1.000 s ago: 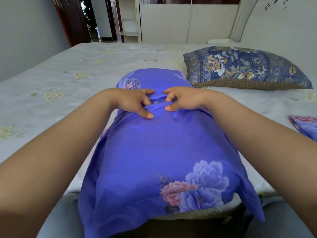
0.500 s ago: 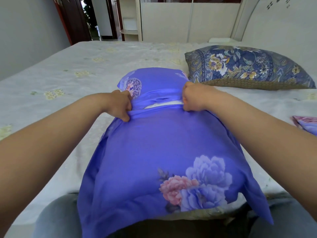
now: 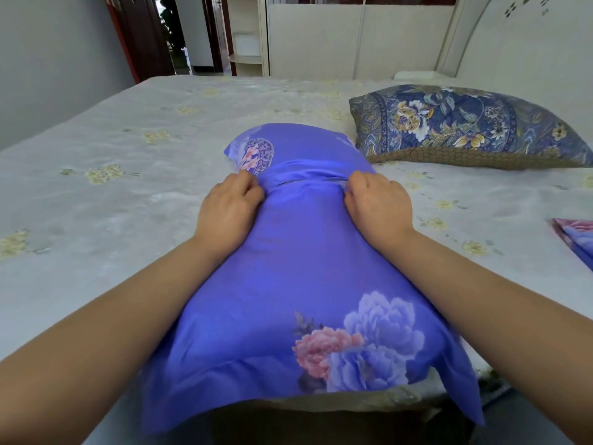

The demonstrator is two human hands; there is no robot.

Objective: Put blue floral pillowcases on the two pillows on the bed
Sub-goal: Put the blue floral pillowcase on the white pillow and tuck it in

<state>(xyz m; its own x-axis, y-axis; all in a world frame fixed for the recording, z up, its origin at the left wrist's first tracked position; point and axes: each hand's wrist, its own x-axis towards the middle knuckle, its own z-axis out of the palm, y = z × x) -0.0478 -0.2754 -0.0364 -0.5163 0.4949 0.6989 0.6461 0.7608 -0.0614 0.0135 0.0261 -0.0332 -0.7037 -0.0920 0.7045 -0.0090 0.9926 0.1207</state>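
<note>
— Where in the job?

— Halfway, at a guess. First pillow [image 3: 298, 252] lying lengthwise on the bed [image 3: 106, 194], already inside the blue floral pillowcase [image 3: 321, 300]. Second pillow [image 3: 462, 126] well apart at the far right, not yet covered, showing its dark patterned ticking. What looks like the other pillowcase [image 3: 577, 242] folded at the right edge.

— And the hands?

— Left hand [image 3: 229, 208] pinching bunched cloth on the left flank, right hand [image 3: 380, 203] doing the same on the right flank, fingers curled into the fabric at both ends of the overlap slit [image 3: 301, 182].

— How to finish well?

— Draw both sides outward evenly so the flap lies flat over the opening. Keep the pull level, or risk skewing the seam. Then tuck the loose skirt of cloth at the near end, where a strip of the pillow's edge shows beneath. Smooth toward the corners, not across
</note>
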